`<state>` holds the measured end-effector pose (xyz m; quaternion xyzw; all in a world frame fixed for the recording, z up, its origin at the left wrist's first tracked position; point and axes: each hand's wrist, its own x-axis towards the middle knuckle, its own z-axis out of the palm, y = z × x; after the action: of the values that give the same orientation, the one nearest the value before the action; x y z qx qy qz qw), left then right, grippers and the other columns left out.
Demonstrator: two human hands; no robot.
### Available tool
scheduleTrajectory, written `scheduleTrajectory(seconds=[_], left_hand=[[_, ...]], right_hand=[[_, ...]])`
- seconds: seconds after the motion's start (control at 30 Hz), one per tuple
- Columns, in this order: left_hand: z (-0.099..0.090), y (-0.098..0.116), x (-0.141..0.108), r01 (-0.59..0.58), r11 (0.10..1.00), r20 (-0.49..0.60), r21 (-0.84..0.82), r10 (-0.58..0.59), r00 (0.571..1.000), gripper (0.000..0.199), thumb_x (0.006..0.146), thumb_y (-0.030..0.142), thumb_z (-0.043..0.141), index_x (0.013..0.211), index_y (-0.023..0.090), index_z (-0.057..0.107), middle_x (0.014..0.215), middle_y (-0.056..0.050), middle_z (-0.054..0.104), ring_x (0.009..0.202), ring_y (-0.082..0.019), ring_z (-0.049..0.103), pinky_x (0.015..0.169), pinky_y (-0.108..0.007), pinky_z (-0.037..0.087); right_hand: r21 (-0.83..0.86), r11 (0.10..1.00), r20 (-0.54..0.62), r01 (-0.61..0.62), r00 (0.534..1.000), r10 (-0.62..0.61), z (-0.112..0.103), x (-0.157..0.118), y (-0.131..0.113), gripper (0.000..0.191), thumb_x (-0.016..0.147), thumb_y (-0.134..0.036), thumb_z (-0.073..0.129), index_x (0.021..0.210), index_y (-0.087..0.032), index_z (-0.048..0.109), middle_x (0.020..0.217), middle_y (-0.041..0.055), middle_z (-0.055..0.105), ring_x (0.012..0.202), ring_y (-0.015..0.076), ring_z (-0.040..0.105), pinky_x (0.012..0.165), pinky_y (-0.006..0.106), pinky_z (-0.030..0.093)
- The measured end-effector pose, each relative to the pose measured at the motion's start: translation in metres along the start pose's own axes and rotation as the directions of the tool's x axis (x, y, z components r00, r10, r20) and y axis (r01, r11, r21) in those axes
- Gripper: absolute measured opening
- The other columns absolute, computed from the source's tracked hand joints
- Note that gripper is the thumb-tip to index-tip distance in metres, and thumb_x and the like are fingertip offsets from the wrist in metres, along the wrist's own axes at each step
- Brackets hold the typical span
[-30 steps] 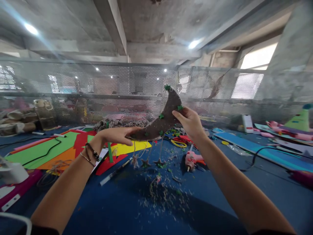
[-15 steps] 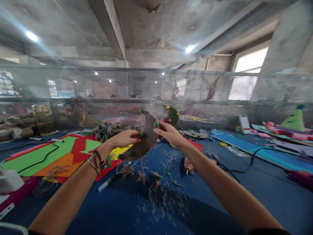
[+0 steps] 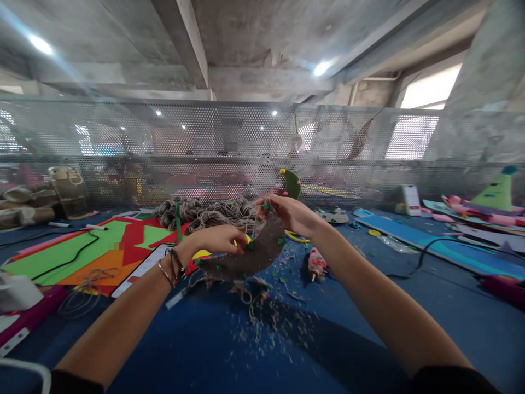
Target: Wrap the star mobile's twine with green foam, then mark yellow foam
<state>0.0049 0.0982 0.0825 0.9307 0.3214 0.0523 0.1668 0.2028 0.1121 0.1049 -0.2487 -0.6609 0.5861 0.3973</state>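
A dark grey crescent moon [image 3: 256, 254] with small green tufts along its edges is held up over the table, its back horn low at the left and the other pointing up. My left hand [image 3: 219, 239] pinches its inner curve beside a green tuft. At the upper tip, the bent fingers of my right hand [image 3: 293, 213] close around the end, partly hiding it. Thin strings hang from the tip. Behind it stands a smaller green crescent [image 3: 291, 185] with coloured pompoms.
Grey cord bundles [image 3: 213, 213] lie behind my hands. Coloured sheets [image 3: 77, 249] and a phone [image 3: 143, 268] are at the left. A pink glue gun [image 3: 317, 264] rests below my right wrist. Scraps [image 3: 274, 323] litter the blue table [image 3: 172, 350]. A perforated metal screen [image 3: 205, 148] stands behind.
The crescent has tilted and dropped, its upper horn swinging right. My right hand has shifted from its outer edge to the upper tip. The phone and more cord have come into sight.
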Motion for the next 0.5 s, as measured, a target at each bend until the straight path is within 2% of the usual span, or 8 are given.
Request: scheduleTrajectory(seconds=[0.1, 0.23, 0.4, 0.5], left_hand=[[0.002, 0.000, 0.002, 0.005, 1.000, 0.021, 0.014, -0.005, 1.000, 0.016, 0.071, 0.018, 0.049, 0.084, 0.014, 0.058, 0.075, -0.002, 0.060, 0.065, -0.012, 0.049, 0.057, -0.021, 0.034], [0.004, 0.001, 0.002, 0.005, 1.000, 0.051, 0.019, -0.006, 0.999, 0.015, 0.072, 0.017, 0.048, 0.083, 0.014, 0.058, 0.073, -0.001, 0.060, 0.063, -0.011, 0.049, 0.055, -0.020, 0.034], [0.011, 0.002, 0.006, -0.008, 1.000, 0.036, 0.022, 0.007, 0.999, 0.012, 0.071, 0.017, 0.049, 0.079, 0.015, 0.058, 0.070, 0.000, 0.058, 0.060, -0.011, 0.047, 0.054, -0.020, 0.032], [0.015, 0.000, 0.008, -0.024, 1.000, 0.029, 0.003, 0.024, 0.999, 0.012, 0.071, 0.015, 0.049, 0.080, 0.016, 0.058, 0.072, 0.001, 0.058, 0.064, -0.011, 0.048, 0.056, -0.020, 0.033]], right_hand=[[-0.061, 0.996, -0.072, 0.069, 0.995, -0.074, -0.002, 0.000, -0.001, 0.018, 0.076, -0.031, 0.050, 0.077, -0.019, 0.063, 0.074, 0.0018, 0.062, 0.067, 0.0102, 0.055, 0.065, 0.023, 0.042], [-0.160, 0.983, -0.136, 0.090, 0.984, -0.113, -0.003, -0.001, -0.004, 0.019, 0.075, -0.034, 0.051, 0.075, -0.020, 0.063, 0.083, 0.0020, 0.062, 0.072, 0.0096, 0.055, 0.066, 0.022, 0.041], [-0.224, 0.962, -0.185, 0.158, 0.962, -0.201, -0.004, 0.000, -0.008, 0.016, 0.071, -0.033, 0.054, 0.068, -0.019, 0.061, 0.076, 0.0006, 0.059, 0.065, 0.0084, 0.052, 0.065, 0.024, 0.042], [-0.276, 0.949, -0.235, 0.152, 0.947, -0.221, -0.004, 0.004, -0.014, 0.013, 0.068, -0.031, 0.056, 0.066, -0.019, 0.061, 0.073, 0.0004, 0.059, 0.062, 0.0083, 0.051, 0.064, 0.025, 0.042]])
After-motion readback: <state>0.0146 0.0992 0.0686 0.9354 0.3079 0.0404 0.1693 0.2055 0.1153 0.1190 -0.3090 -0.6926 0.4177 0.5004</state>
